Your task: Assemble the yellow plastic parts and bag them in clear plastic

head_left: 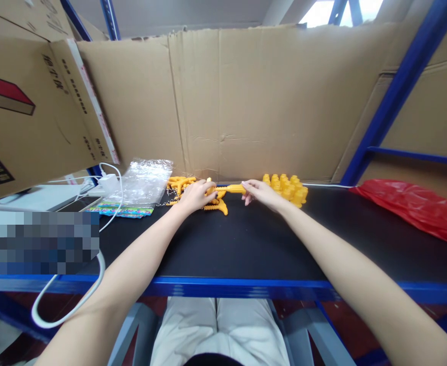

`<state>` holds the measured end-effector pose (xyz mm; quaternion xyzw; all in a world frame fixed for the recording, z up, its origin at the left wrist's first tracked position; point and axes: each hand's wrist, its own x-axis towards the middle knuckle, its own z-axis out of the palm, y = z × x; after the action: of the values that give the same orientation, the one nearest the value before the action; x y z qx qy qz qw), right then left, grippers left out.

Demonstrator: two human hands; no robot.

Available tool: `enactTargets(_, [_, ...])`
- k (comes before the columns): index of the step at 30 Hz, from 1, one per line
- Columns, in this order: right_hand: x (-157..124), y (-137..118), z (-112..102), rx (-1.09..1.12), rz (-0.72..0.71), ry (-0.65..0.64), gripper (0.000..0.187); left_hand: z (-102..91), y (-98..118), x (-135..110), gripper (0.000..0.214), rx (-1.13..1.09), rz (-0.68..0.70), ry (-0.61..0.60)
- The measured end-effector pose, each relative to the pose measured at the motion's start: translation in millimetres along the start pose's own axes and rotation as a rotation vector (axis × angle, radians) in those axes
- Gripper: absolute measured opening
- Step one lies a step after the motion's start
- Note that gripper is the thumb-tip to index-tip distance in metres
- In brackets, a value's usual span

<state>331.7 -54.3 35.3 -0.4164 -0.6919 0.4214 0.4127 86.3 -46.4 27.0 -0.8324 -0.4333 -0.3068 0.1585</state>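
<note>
Nearest the camera, at the bottom of the head view, a black cloth hem [212, 360] above pale beige cloth trousers [216, 330], between smooth grey armrests [145, 325]. Farther in, a blue metal table edge [246, 286] and a matte black tabletop [238, 259], with both bare forearms [345, 254] stretched across.

Between the two hands, over the far part of the tabletop, a slender yellow-orange piece [234, 188], twisted like a rope toward the left and broader toward the right; whether one part or two joined, impossible to tell. Left end inside the curled, grasping fingers of the left hand [197, 195], partly hidden there; right end pinched between thumb and fingertips of the right hand [259, 193]; middle stretch bare of fingers.

Just below the left hand, a curved yellow-orange part [221, 206]; behind that hand, a loose heap of branching yellow-orange parts [181, 183]. Beside the right hand, clustered rows of knobbed yellow parts [294, 190]. Farther left, a crinkled clear plastic bag [143, 178] near a looping white cable [120, 198]; far right, a crumpled red plastic bag [410, 208]. At the back, an upright brown cardboard sheet [269, 101].
</note>
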Motion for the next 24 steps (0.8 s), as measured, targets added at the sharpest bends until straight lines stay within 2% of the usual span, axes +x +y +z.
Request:
enactTargets(5, [-0.1,3.3,-4.9,0.035,-0.049,-0.088,0.045,-1.9,0.5,0.3,0.029,0.011,-0.021,-0.003])
enactTargets(9, [0.1,5.8,-7.4,0.017,-0.07,-0.099,0.039,-0.9,0.3,-0.3,0.029,0.01,-0.01,0.004])
enactTargets(18, [-4.3,-2.1,-3.0,-0.051,-0.063,-0.035,0.036,1.9,-2.1,-0.9,0.028,-0.004,0.005,0.02])
enactTargets(24, [-3.5,-1.1,-1.4,-0.07,-0.057,-0.039,0.031,-2.2,1.1,-0.2,0.025,-0.018,-0.008,0.007])
